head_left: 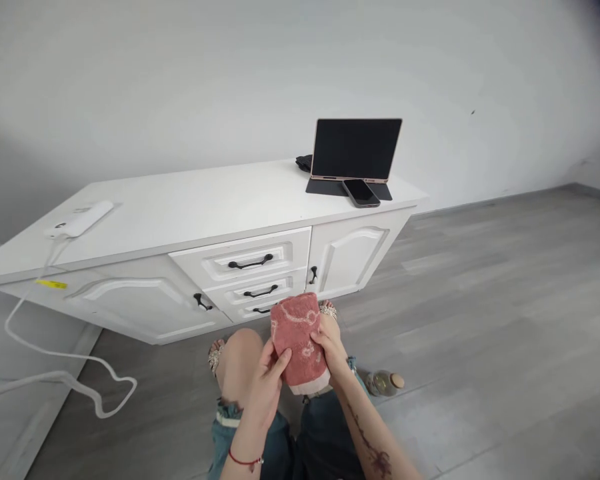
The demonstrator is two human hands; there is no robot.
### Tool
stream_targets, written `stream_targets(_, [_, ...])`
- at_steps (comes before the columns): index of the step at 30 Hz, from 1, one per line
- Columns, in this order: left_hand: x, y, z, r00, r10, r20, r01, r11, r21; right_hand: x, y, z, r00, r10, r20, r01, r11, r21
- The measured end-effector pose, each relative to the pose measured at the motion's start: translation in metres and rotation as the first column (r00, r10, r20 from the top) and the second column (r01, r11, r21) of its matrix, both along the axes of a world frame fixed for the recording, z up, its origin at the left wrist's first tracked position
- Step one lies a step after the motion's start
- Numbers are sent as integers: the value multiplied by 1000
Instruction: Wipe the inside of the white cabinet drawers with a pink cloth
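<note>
Low centre of frame: both hands hold a folded pink towel (299, 343) over the knees. Left hand (269, 380) grip closed on its lower-left edge, right hand (331, 343) on its right edge. Bottle (384, 383) on floor just right.

Red string bracelet (245, 460), forearm tattoo (370, 443), ripped teal jeans (280, 433), beaded sandals (215, 357).

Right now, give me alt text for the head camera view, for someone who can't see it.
A seated person's left hand and right hand hold a folded pink towel over their knees. Ahead stands a white cabinet with a tablet, a phone and a white power strip on top; a bottle lies on the grey floor.
</note>
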State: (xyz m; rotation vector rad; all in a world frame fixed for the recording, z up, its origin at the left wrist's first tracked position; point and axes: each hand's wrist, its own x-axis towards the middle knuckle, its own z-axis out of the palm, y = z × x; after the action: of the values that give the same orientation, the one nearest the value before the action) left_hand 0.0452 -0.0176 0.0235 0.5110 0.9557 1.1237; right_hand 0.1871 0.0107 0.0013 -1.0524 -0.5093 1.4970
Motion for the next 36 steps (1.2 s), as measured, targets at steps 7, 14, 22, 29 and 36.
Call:
stream_targets(7, [-2,-32,8,978,183,-101,-174,981,88,-9,-32,37,970,-51,240,5,983,185])
stream_targets(14, [-4,-54,25,985,175,6,-175,980,97,-9,-56,51,848,-177,499,-5,940,341])
stream_targets(22, [-8,-73,34,987,154,-47,-143,972,185,-14,-69,56,798,-200,569,-28,930,365])
stream_targets(29, [-15,-68,27,979,183,-88,-167,972,164,-20,-70,51,840,-134,526,-16,963,271])
stream_targets(36, [-19,-67,35,979,170,109,-169,985,-19,-31,-62,57,989,41,141,-51,996,71])
